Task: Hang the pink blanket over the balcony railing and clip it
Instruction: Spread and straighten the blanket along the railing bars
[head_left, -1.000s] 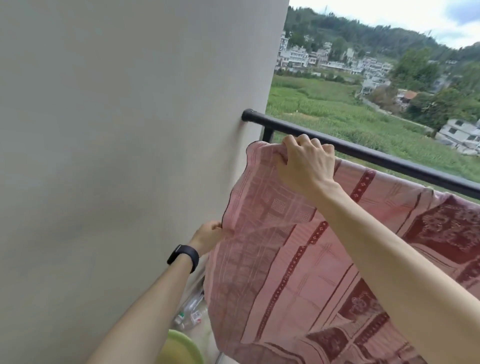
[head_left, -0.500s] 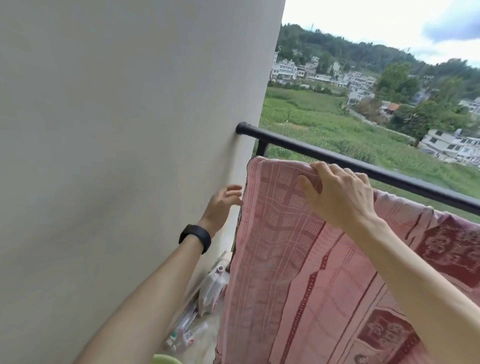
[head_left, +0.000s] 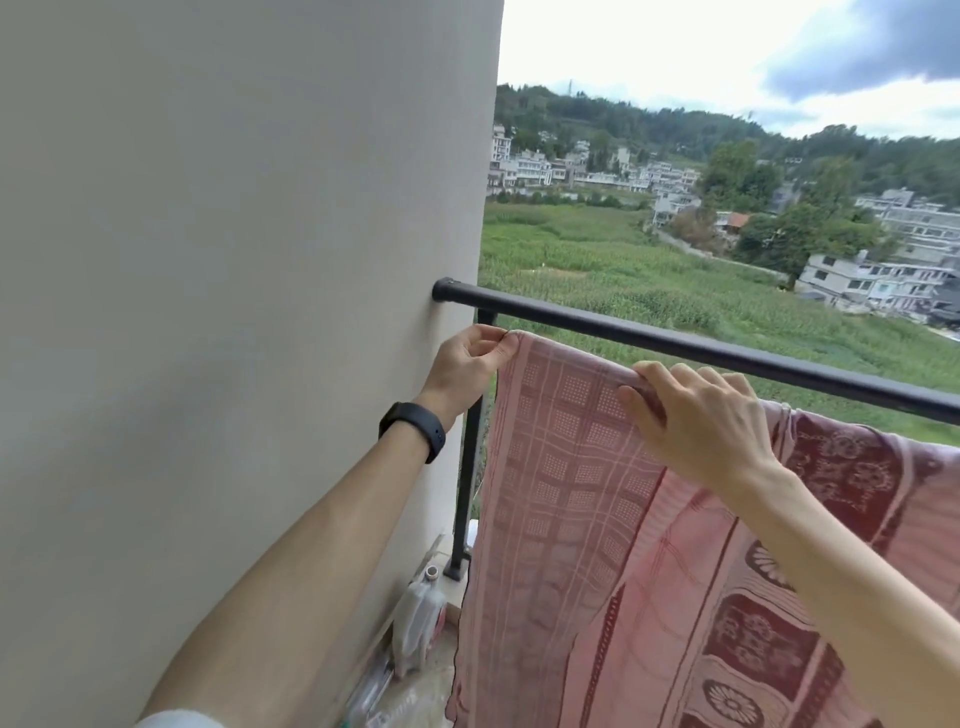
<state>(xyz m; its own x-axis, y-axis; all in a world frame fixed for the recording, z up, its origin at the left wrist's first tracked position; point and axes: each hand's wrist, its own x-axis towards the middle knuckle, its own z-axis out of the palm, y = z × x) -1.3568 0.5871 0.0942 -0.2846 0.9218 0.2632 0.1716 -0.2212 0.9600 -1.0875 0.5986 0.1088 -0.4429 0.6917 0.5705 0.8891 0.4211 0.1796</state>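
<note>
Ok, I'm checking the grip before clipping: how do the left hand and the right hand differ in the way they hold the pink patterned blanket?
The left hand pinches the corner of the pink patterned blanket beside the wall; the right hand curls over its top edge further along. The left wrist wears a black band; the right wrist is bare. Both hold the top edge up beside the black metal railing, with no clip in view.

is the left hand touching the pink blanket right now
Touching. The head view shows the left hand pinching the top corner of the pink blanket, just below the railing.
</note>
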